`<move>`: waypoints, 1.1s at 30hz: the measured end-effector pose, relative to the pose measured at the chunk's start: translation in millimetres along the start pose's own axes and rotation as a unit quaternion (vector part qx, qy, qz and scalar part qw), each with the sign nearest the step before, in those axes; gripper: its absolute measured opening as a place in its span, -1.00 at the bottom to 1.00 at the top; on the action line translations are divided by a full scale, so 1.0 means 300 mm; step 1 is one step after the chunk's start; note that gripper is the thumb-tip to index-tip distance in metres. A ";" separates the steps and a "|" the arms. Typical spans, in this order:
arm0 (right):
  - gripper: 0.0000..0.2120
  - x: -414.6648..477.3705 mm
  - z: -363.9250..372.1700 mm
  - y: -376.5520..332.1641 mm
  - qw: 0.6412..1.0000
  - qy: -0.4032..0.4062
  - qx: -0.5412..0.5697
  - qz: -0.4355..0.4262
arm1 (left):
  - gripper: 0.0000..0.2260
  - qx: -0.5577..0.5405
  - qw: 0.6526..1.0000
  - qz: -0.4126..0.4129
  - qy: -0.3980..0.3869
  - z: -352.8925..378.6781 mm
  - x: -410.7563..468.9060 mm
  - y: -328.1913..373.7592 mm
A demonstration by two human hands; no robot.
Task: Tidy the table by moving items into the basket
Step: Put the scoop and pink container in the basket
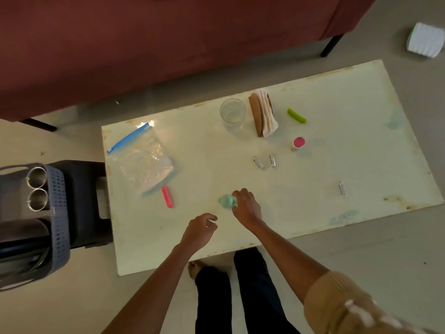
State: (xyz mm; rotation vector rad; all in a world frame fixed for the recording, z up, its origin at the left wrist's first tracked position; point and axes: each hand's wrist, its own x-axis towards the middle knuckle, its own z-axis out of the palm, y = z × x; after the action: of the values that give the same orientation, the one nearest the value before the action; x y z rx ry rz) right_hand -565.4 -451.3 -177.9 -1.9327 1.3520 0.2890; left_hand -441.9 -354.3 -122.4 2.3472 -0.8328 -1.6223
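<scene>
My right hand (pixel 246 207) curls its fingers and thumb round a small teal round object (pixel 225 201) on the pale table (pixel 337 150), near the front edge. My left hand (pixel 199 229) hovers just left of it, fingers loosely curled and holding nothing. The grey perforated basket (pixel 59 213) sits on a dark stool to the table's left and holds metal cups. On the table also lie a pink clip (pixel 167 196), a zip bag (pixel 142 160), a glass (pixel 232 114), a green clip (pixel 296 115), a pink-capped tub (pixel 298 143) and small tubes (pixel 257 162).
Folded cloths in a brown holder (pixel 262 115) stand beside the glass. One more small tube (pixel 342 188) lies at the right front. A dark red sofa (pixel 144 44) runs behind the table. A white object (pixel 425 39) lies on the floor at top right. My legs stand at the table's front edge.
</scene>
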 end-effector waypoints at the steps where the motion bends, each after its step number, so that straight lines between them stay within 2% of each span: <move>1: -0.67 0.021 0.024 -0.001 1.000 0.000 -0.018 -0.010 | -0.78 -0.009 1.000 -0.006 0.004 -0.004 0.002 -0.016; 5: -0.60 0.066 0.108 -0.005 0.996 -0.015 -0.076 -0.036 | -0.81 -0.026 0.999 -0.021 0.014 -0.020 0.004 -0.064; 9: -0.68 0.071 0.136 -0.004 0.996 0.033 -0.069 -0.035 | -0.83 -0.039 0.998 -0.032 0.023 -0.036 -0.005 -0.086; 13: -0.68 0.054 0.092 -0.049 0.992 0.076 0.100 0.014 | -0.78 -0.055 0.995 -0.025 0.078 -0.061 -0.013 -0.066; 15: -0.65 0.033 0.050 -0.089 0.973 0.072 0.219 0.033 | -0.71 -0.083 0.992 -0.022 0.092 -0.072 -0.019 -0.037; 18: -0.67 -0.018 -0.031 -0.146 0.930 0.049 0.360 0.053 | -0.59 -0.131 0.990 -0.005 0.060 -0.080 -0.020 0.016; 20: -0.69 -0.051 -0.058 -0.168 0.907 0.033 0.414 0.063 | -0.59 -0.122 0.992 0.005 0.045 -0.075 -0.022 0.053; 22: -0.71 -0.073 -0.066 -0.179 0.884 0.018 0.461 0.076 | -0.70 -0.102 0.992 0.029 0.073 -0.064 -0.023 0.078; 25: -0.71 -0.094 -0.085 -0.179 0.864 0.005 0.496 0.089 | -0.80 -0.152 0.980 0.046 0.121 -0.050 -0.025 0.097; 28: -0.74 -0.091 -0.136 -0.153 0.839 -0.007 0.531 0.115 | -0.83 -0.186 0.973 0.040 0.133 -0.048 -0.025 0.103; 30: -0.77 -0.038 -0.184 -0.098 0.825 0.033 0.544 0.150 | -0.89 -0.193 0.970 0.045 0.140 -0.048 -0.024 0.107; 33: -0.79 0.103 -0.286 0.037 0.844 0.194 0.464 0.184 | -0.91 -0.197 0.968 0.041 0.148 -0.050 -0.017 0.108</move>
State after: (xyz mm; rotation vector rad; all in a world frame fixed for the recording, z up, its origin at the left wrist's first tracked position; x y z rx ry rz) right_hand -581.5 -533.6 -140.6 -0.9221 1.6848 -0.5413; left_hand -440.8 -381.0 -98.1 2.1613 -0.4848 -1.2262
